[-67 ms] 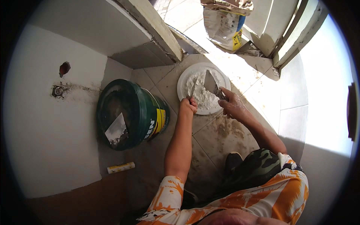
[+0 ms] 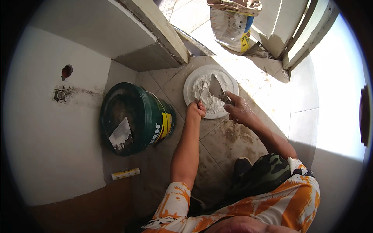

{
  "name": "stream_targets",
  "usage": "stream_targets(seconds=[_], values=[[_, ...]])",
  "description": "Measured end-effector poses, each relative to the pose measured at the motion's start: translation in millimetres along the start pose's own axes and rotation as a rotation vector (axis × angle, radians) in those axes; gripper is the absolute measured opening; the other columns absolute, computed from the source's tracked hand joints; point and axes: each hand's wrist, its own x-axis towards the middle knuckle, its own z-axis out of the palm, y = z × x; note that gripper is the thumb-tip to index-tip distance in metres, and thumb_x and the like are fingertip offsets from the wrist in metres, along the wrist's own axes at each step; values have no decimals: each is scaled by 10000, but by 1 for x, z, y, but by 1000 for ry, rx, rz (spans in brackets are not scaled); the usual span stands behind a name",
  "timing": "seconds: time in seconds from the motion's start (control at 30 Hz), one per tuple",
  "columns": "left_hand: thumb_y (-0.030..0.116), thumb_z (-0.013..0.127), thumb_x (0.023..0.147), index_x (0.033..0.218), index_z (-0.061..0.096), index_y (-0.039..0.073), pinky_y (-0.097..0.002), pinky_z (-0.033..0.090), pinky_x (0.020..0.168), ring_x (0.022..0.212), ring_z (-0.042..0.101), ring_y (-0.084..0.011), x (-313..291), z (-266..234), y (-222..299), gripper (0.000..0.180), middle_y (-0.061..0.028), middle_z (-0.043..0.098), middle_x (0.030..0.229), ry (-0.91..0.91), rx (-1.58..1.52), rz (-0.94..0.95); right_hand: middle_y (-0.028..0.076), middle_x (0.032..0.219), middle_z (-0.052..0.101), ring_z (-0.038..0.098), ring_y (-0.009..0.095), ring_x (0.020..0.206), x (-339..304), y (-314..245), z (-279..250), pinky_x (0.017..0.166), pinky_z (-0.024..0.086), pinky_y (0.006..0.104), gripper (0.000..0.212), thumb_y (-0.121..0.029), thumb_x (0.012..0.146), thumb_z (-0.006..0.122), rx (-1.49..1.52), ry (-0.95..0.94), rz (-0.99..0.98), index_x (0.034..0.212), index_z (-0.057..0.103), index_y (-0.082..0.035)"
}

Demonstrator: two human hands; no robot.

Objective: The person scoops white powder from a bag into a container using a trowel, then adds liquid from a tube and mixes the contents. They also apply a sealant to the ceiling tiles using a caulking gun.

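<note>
A round white basin (image 2: 188, 87) stands on the tiled floor with lumpy white powder or paste (image 2: 212, 105) in it. My right hand (image 2: 240, 110) is closed round the handle of a putty knife (image 2: 216, 85), whose broad triangular blade is over the white material. At the basin's near rim, my left hand (image 2: 196, 109) is shut on a scraper (image 2: 202, 92). Its thin blade points away from me over the basin and is seen nearly edge-on, so its full shape is unclear. The two blades are close together but apart.
Left of the basin stands a green lidded bucket (image 2: 150, 115) with a whitish-smeared metal blade (image 2: 121, 135) on its lid. A white and yellow tube (image 2: 125, 173) lies nearby. An open bag (image 2: 229, 29) stands beyond the doorway. My dark shoe (image 2: 242, 166) is right of centre.
The putty knife in my right hand has shifted slightly left and its blade has tilted. The scraper in my left hand has turned a little and dipped nearer to me.
</note>
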Motion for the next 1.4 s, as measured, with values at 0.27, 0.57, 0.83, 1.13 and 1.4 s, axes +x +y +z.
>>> stream_targets(seconds=[0.27, 0.57, 0.83, 1.13, 1.4], values=[[125, 408, 983, 701, 469, 112, -238, 235, 360, 373, 332, -76, 2, -5, -10, 289, 38, 394, 499, -131, 127, -46, 43, 737, 552, 544, 124, 506, 23, 0, 10, 414, 422, 282, 681, -178, 922, 603, 40, -123, 39, 1533, 345, -26], [173, 518, 1011, 879, 550, 99, -250, 318, 414, 444, 407, -93, -51, -34, 7, 155, 26, 459, 574, -386, -28, 142, 50, 736, 565, 530, 125, 489, 64, 48, 33, 379, 415, 279, 306, -233, 957, 608, 369, -24, 68, 1151, 505, -19], [150, 662, 981, 773, 517, 59, -279, 331, 482, 550, 396, -68, -118, -61, -23, 270, 35, 484, 617, -16, 306, 1530, 71, 831, 626, 584, 136, 596, 67, 59, 15, 474, 507, 260, 225, -251, 1074, 407, 1009, -217, 400, 1142, 503, -59], [132, 634, 984, 660, 466, 1, -379, 341, 452, 476, 359, -198, -85, 13, -67, 388, -117, 422, 524, 83, 615, 1872, 32, 686, 558, 476, 95, 442, 72, 70, 22, 336, 359, 231, 285, -293, 1068, 388, 1078, -361, 359, 973, 547, -77], [121, 652, 898, 668, 541, -20, -472, 404, 515, 526, 526, -406, -46, 21, -48, 291, -219, 541, 588, 214, 710, 1770, 40, 659, 536, 463, 115, 417, 45, 46, 18, 329, 379, 246, 373, -331, 1079, 363, 1178, -535, 282, 1074, 575, -23]])
